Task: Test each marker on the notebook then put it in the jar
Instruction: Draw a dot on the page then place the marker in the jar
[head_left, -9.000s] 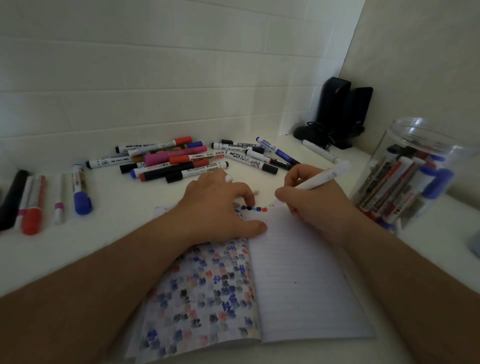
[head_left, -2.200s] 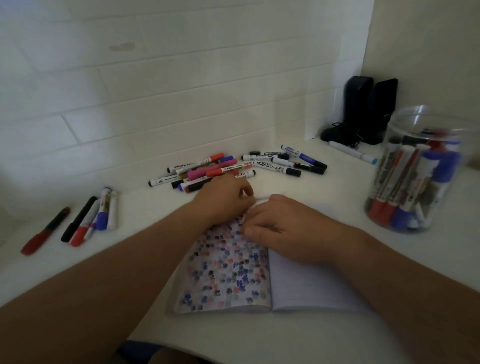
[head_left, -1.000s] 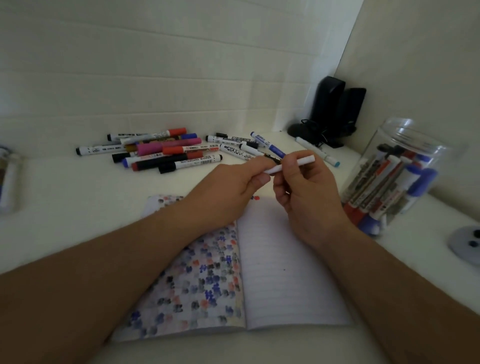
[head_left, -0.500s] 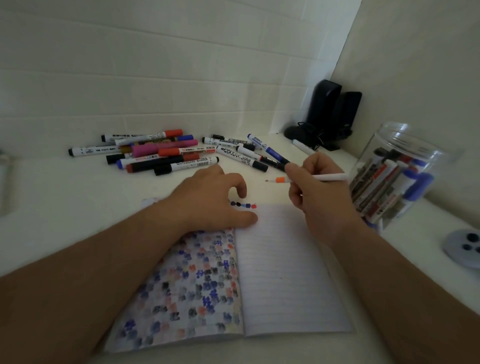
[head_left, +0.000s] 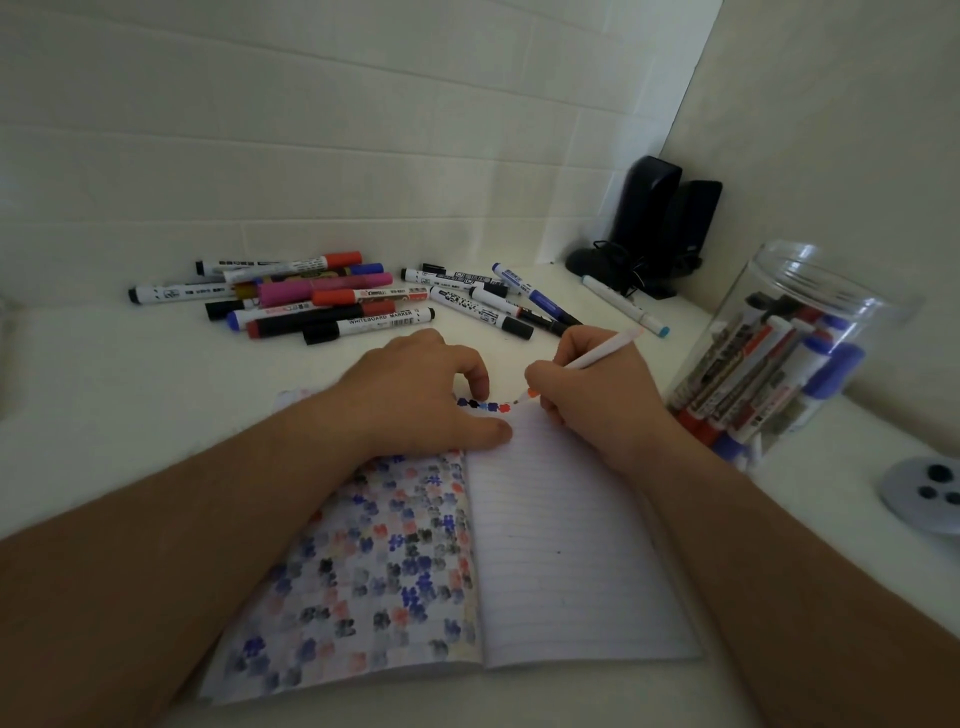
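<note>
- Pressing the orange tip of one thin white marker at the top edge of the lined page of the open notebook, just beside a short row of about five coloured marks.
- Right hand with grip clenched around that marker, barrel slanting up and away to the right.
- Left hand lying on the notebook's top left corner, fingers loosely bent, thumb flat by the spine, grasping nothing.
- Filling the left page: many blue, black and red blotches.
- Standing right of the notebook on the white surface: one clear jar holding roughly ten markers.
- Lying behind the hands: about sixteen loose markers, plus one white marker with a teal tip.
- Standing in the corner: two black speakers.
- Showing at the right edge: one grey round object.
</note>
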